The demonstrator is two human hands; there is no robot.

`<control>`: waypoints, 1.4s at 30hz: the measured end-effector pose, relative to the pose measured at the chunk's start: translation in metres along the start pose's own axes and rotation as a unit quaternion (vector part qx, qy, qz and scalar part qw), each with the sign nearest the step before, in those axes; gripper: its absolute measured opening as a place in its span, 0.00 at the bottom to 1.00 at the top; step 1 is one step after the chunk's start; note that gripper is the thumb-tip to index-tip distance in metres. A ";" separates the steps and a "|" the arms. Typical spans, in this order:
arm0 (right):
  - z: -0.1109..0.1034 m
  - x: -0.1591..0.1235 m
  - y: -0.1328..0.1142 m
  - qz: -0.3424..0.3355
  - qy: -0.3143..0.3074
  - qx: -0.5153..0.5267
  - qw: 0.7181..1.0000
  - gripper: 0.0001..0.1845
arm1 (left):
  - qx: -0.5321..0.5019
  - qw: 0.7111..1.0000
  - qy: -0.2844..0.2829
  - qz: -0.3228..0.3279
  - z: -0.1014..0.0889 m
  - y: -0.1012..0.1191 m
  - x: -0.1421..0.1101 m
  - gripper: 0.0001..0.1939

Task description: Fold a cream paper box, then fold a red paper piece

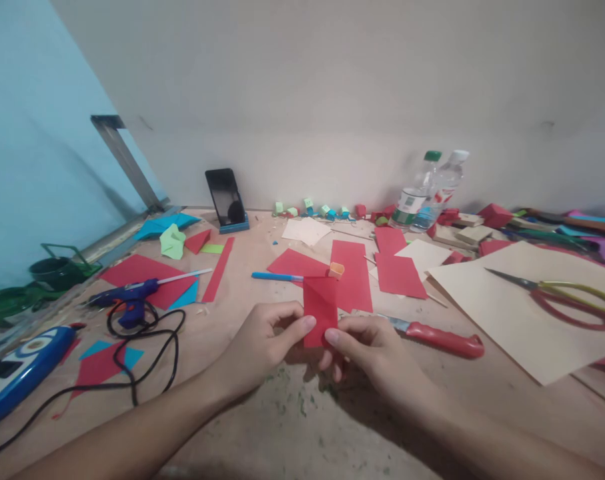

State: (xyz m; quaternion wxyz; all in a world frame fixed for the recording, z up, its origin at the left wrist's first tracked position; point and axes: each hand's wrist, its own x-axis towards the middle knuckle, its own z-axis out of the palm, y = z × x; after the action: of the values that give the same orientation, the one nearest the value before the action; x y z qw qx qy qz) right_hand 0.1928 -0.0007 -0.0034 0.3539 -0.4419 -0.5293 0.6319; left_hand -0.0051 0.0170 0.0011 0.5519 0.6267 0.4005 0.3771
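Note:
Between both hands I hold a small red paper rectangle (pixel 320 303) upright above the table. My left hand (pixel 275 337) pinches its left edge, thumb in front. My right hand (pixel 365 347) grips its lower right corner with the thumb on top and the other fingers behind, partly hidden. Just beyond the paper lie a blue pen (pixel 275 276), a small orange piece (pixel 337 269) and larger red paper sheets (pixel 352 273). A knife with a red handle (pixel 445 338) rests right beside my right hand.
At left are a blue glue gun (pixel 132 293) with a looping black cord (pixel 175 333), and a phone (pixel 225 197) on a stand. Scissors (pixel 572 303) lie on a beige sheet (pixel 522 347) at right. Two plastic bottles (pixel 413 200) stand by the wall, near small paper cubes (pixel 309 203).

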 end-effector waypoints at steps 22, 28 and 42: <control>-0.004 0.001 -0.013 -0.015 0.057 -0.071 0.996 0.24 | -0.011 0.998 -0.044 -0.047 0.003 -0.010 -0.002 0.16; -0.004 0.000 -0.012 -0.012 0.039 -0.083 0.996 0.26 | -0.055 0.997 -0.032 -0.035 0.004 -0.009 0.000 0.16; -0.007 0.006 -0.004 -0.030 0.139 -0.091 0.986 0.13 | 0.012 0.998 0.063 -0.009 -0.002 -0.009 0.005 0.15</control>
State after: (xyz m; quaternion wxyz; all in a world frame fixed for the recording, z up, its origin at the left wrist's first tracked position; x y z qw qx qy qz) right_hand 0.1967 0.0082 -0.0005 0.4007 -0.5397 -0.5433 0.5030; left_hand -0.0054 0.0228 -0.0075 0.5211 0.6046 0.4446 0.4066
